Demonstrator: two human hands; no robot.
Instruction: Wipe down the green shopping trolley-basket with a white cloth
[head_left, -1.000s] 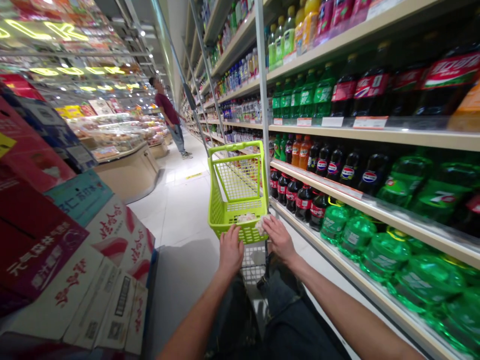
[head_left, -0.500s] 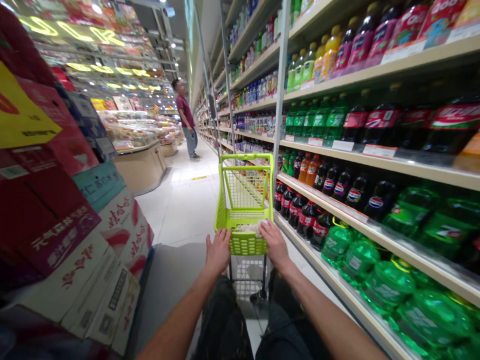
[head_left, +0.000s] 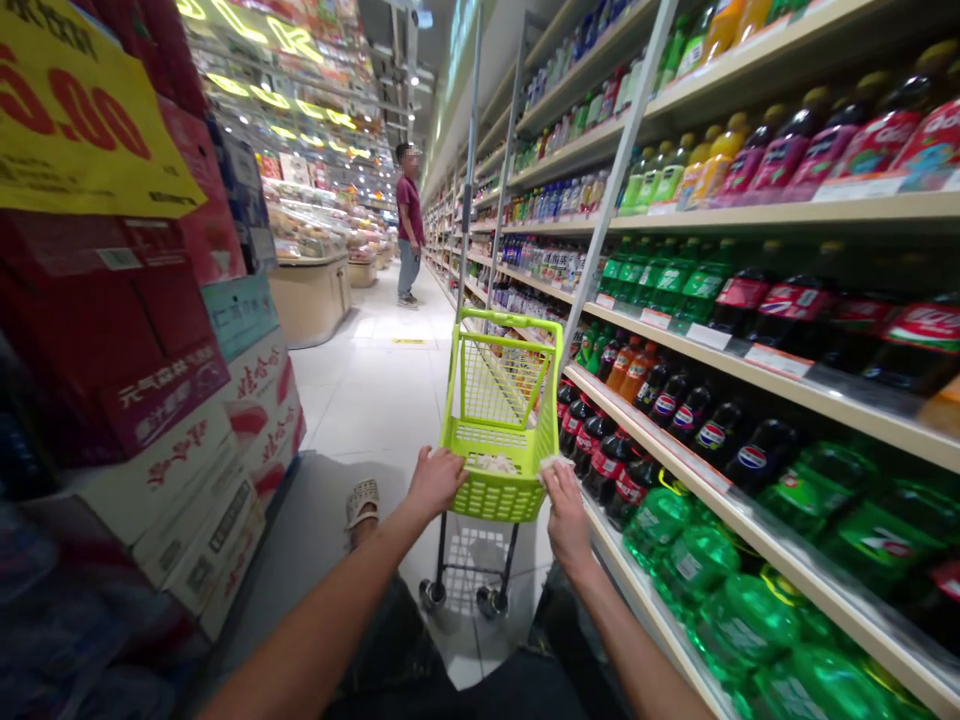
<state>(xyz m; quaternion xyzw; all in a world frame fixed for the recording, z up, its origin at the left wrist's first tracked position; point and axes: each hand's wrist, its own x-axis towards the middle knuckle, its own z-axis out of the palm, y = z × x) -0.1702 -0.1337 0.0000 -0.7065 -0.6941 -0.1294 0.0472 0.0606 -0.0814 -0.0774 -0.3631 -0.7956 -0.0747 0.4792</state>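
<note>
A small lime-green shopping cart (head_left: 499,500) stands upright in the aisle before me, its near end toward my body. My left hand (head_left: 435,484) is closed over the near left corner of the basket rim. At the near right corner, my right hand (head_left: 566,505) presses a crumpled white tissue (head_left: 556,464) against the rim, fingers bent over it. Some whitish crumpled material (head_left: 491,463) lies in the basket bottom; its kind is unclear. Below are the cart's dark legs and wheels (head_left: 491,600).
Drink shelves (head_left: 675,320) run close along the right, with big green bottles (head_left: 742,610) lowest. Stacked drink cartons (head_left: 187,480) line the left. A person in a dark red shirt (head_left: 409,212) stands farther down the aisle. My clog-shod foot (head_left: 364,503) rests on the pale floor.
The view has swung left, and the cart appears farther right and slightly tilted. My right hand has shifted to the outer right corner with the tissue. My left foot has come into view.
</note>
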